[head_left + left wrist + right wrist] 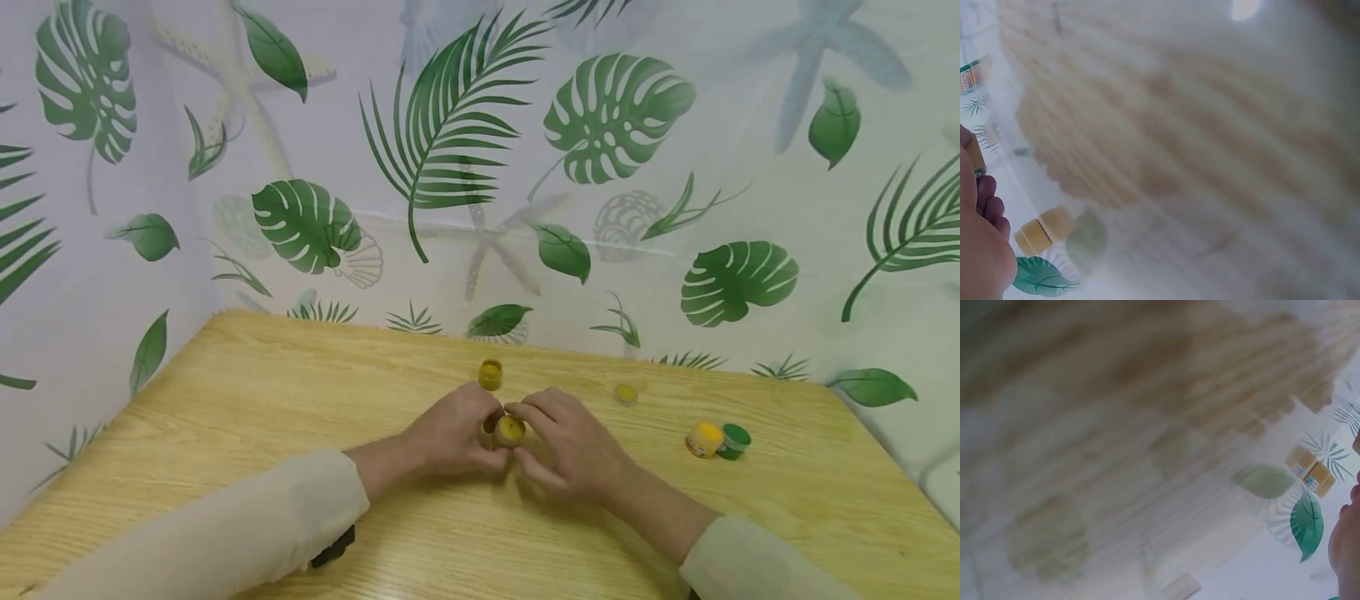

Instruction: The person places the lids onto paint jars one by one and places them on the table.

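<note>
Between both hands is a small round jar (511,430) of yellow paint-like material, its round yellow face turned up toward the head camera. My left hand (456,429) grips it from the left, with thumb in front and fingers curled behind. From the other side my right hand (567,446) holds it with bent fingers at the far rim and the thumb near the front. In the left wrist view, part of the held jar (975,155) shows above the curled fingers. Just behind the hands stands another small yellow jar (491,375).
A small round yellow lid-like disc (626,394) lies to the right on the wooden table (337,375). Farther right, a yellow-topped jar (705,439) and a green-topped jar (734,442) stand side by side. A leaf-printed cloth wall (480,283) borders the table's back.
</note>
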Demonstrator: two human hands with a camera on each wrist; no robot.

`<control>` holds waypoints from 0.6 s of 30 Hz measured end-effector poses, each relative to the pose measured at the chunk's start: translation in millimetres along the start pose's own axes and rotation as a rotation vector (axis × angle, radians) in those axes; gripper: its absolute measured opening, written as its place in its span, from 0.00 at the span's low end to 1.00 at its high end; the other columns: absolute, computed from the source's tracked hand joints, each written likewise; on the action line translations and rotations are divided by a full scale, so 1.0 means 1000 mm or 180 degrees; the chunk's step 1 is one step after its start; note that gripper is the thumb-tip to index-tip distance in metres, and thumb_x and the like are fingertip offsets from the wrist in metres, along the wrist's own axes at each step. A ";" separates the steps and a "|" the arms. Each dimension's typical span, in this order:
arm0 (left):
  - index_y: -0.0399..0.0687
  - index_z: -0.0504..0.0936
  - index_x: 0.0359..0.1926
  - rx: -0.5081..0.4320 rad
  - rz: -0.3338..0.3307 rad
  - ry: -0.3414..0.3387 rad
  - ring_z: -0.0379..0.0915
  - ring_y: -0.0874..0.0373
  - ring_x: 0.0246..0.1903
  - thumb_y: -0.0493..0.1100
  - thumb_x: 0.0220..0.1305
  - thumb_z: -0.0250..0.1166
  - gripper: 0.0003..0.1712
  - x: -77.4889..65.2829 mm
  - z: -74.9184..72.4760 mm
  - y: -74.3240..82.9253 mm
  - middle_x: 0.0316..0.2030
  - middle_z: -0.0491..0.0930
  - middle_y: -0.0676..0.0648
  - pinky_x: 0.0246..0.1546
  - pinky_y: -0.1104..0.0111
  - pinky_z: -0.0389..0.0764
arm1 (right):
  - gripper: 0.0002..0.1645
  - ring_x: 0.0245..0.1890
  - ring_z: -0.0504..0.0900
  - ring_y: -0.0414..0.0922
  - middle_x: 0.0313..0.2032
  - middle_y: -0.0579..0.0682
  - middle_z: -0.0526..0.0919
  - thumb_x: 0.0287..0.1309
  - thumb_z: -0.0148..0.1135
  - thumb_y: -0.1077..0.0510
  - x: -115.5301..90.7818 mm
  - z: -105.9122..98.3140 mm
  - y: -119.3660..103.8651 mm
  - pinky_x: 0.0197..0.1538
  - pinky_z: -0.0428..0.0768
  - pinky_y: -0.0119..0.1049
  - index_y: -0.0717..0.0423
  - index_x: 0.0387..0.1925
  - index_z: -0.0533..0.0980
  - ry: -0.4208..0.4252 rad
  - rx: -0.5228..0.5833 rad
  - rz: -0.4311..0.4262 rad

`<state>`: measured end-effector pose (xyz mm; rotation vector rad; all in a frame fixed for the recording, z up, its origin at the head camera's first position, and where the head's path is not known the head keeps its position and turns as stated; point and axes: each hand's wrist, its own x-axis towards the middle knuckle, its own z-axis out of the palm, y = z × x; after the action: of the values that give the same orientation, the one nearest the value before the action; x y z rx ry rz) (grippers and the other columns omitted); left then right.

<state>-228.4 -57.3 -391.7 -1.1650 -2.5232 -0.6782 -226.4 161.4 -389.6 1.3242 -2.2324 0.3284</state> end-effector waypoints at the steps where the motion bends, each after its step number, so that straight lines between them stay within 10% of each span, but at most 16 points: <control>1: 0.45 0.79 0.29 0.0006 0.0019 -0.0013 0.66 0.62 0.30 0.47 0.48 0.74 0.14 0.000 0.001 0.002 0.25 0.76 0.52 0.34 0.74 0.69 | 0.24 0.45 0.77 0.45 0.44 0.49 0.81 0.57 0.59 0.50 -0.002 -0.001 -0.001 0.51 0.77 0.42 0.59 0.51 0.78 -0.0016 0.0011 0.0024; 13: 0.44 0.80 0.30 0.0021 0.0024 -0.0299 0.67 0.61 0.33 0.46 0.48 0.73 0.13 0.002 0.000 0.014 0.25 0.76 0.51 0.36 0.72 0.70 | 0.19 0.31 0.69 0.39 0.28 0.44 0.76 0.59 0.63 0.40 -0.008 -0.004 -0.006 0.38 0.70 0.36 0.52 0.30 0.76 -0.0095 0.0176 0.0440; 18: 0.43 0.80 0.31 -0.0060 -0.0068 -0.0327 0.66 0.60 0.31 0.46 0.49 0.75 0.15 0.004 0.003 0.008 0.25 0.76 0.51 0.36 0.70 0.70 | 0.21 0.33 0.70 0.40 0.31 0.45 0.78 0.59 0.64 0.39 -0.006 -0.001 0.002 0.40 0.72 0.36 0.53 0.36 0.78 -0.0301 0.0352 0.0662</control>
<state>-225.2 -48.9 -390.3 -1.2104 -2.6226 -0.6649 -225.7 167.4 -391.9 1.1856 -2.4699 0.4793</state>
